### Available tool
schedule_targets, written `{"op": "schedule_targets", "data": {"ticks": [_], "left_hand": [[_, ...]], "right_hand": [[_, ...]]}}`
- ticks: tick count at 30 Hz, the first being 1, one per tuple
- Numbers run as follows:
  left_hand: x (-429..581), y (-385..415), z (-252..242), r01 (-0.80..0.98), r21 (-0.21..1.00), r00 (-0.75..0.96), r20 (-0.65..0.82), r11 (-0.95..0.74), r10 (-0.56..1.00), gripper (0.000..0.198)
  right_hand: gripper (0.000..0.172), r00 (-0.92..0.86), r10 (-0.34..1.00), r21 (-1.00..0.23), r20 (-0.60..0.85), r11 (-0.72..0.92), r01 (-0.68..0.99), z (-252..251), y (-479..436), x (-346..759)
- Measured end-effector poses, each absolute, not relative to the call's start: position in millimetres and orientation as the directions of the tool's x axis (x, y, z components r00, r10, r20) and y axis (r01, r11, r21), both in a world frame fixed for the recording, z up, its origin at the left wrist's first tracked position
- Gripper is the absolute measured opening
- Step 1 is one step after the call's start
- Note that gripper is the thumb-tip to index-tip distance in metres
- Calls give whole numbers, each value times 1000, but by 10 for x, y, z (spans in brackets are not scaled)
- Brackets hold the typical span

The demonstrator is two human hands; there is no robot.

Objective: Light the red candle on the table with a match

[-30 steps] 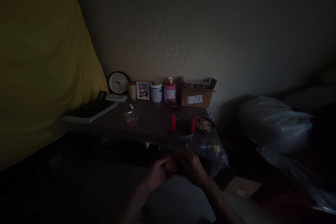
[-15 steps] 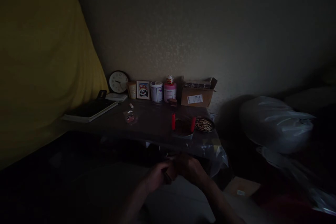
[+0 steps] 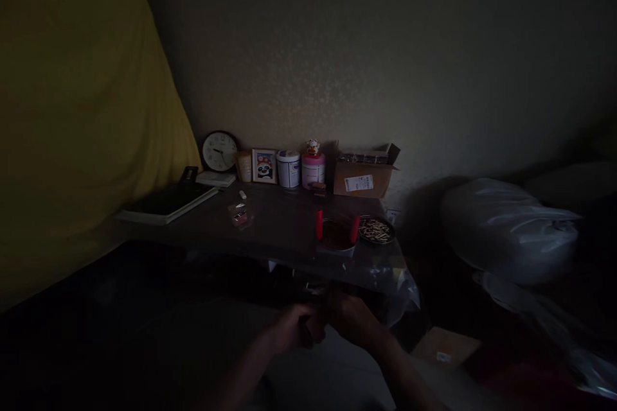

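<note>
The room is very dark. My left hand and my right hand are held together low in the middle, in front of the table's near edge. Both have their fingers curled around a small dark object between them, too dim to name. Just beyond my hands on the table stands a small red-sided holder, with a round dish of light sticks to its right.
Along the wall stand a clock, a panda picture frame, two canisters, and an open cardboard box. A book lies at the left. A yellow curtain hangs left; plastic bags lie right.
My two hands have drawn closer together and slightly lower. The reddish object seen between them a second ago is now mostly hidden by my fingers.
</note>
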State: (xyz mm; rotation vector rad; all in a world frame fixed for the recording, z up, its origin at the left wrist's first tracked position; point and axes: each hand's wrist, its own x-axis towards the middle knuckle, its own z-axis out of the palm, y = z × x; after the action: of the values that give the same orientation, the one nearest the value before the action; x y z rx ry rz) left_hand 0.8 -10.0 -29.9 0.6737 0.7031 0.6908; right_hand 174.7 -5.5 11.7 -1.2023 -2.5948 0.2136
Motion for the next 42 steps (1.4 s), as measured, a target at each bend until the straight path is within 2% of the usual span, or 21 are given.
{"op": "schedule_targets", "data": {"ticks": [9,15,20,27,37,42], "left_hand": [[-2,-119,-275,-222,748,504,-461,625,731,28],[2,-109,-295,-151,752,479,-512,642,713,31],[-1,-97,-296,-147,766,467,-504,626,727,33],[5,-90,-305,-121,762,470,-521,636,713,35],[6,-84,-333,-68,761,467,-547,645,695,36],[0,-82,-338,-61,776,444,-543,628,713,38]], "right_hand": [[22,-675,711,-288,198,700,654,121,-81,1759],[16,-675,717,-296,174,692,659,29,-84,1770],[20,-693,708,-276,136,699,659,95,-83,1766],[21,-682,726,-323,88,669,670,115,-88,1761],[21,-670,734,-322,110,664,675,70,-115,1758],[19,-673,737,-328,70,654,682,65,-87,1752]]}}
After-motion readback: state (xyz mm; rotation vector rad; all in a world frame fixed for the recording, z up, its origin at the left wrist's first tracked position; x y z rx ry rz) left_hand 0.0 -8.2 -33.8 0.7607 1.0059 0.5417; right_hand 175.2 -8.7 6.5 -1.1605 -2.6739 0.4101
